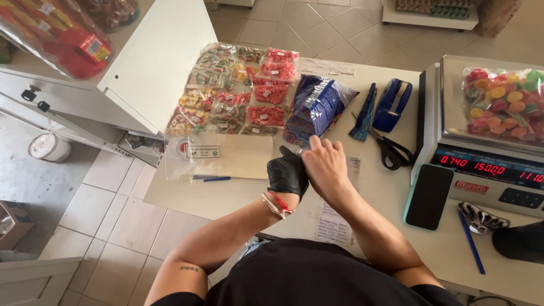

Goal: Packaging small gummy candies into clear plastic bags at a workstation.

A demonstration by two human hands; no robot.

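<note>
Both forearms are extended over the white counter (pixel 226 195). A black glove is worn on the left hand (pixel 287 173), which is overlapped and touched by the bare right hand (pixel 324 164); fingers of both are curled, though whether anything is gripped cannot be told. Just beyond them, a blue candy bag (pixel 317 107) lies open. Small sweet packets (pixel 235 90) are laid in rows to its left, scissors (pixel 391 148) to its right.
</note>
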